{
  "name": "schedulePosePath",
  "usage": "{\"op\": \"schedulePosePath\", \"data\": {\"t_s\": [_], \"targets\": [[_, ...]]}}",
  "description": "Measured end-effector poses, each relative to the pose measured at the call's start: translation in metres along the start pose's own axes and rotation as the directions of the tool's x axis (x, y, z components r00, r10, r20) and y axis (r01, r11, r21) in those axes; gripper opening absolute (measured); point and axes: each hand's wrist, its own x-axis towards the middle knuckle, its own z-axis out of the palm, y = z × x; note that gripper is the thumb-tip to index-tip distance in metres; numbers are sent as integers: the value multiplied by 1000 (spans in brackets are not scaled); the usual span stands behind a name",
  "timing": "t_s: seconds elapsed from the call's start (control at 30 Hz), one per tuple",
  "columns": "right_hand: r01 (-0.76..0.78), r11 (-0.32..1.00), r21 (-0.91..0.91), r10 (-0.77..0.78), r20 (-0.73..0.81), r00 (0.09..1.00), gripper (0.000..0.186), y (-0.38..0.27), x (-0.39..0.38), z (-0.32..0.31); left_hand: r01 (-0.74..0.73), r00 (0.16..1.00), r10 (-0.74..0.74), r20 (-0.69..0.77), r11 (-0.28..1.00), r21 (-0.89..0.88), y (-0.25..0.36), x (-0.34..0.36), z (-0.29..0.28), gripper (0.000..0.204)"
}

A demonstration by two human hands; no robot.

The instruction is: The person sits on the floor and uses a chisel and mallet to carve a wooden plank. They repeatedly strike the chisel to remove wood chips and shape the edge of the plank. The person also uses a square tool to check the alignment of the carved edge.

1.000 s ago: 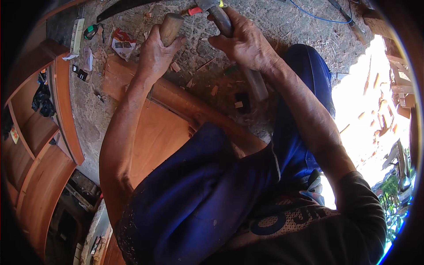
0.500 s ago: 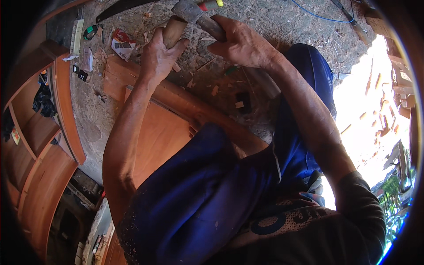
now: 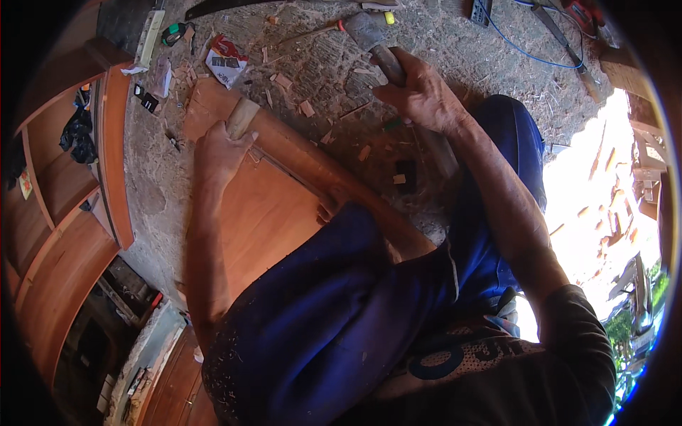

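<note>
In my left hand is a short pale wooden block, its upper end showing above my fingers. The block is over the reddish-brown wooden rail of a panel; whether it touches the rail I cannot tell. My right hand is closed around the handle of a hammer, whose grey head points up and to the left, apart from the block. Below the rail, the flat wooden panel lies beside my bent leg in blue trousers, which hides part of it.
A wooden shelf unit stands at the left. Wood chips, a torn packet, a tape measure and a red-and-yellow-handled tool lie on the rough floor. A blue cord runs at the upper right, near a long tool.
My left hand has brought the wooden block down and left, away from the hammer head to over the rail. My right hand with the hammer has shifted slightly right and lower in the picture.
</note>
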Motion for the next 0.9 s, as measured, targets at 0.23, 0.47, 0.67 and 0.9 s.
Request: {"op": "schedulePosePath", "data": {"t_s": [0.23,0.47,0.67,0.9], "targets": [[-100,993,62,93,113,989,50,-11,-5,16,42,987,-117,-114,857,-513,-70,-20,83,36],[48,980,-195,-29,95,995,52,11,-10,33,94,941,-181,-285,951,-294,-96,-29,26,33],[27,981,-194,-5,112,994,50,10,-14,46,274,954,-299,-33,909,-314,-49,-32,74,25],[128,925,-358,-97,104,990,53,25,-13,46,67,942,-287,-176,671,-738,-86,-31,42,20]]}}
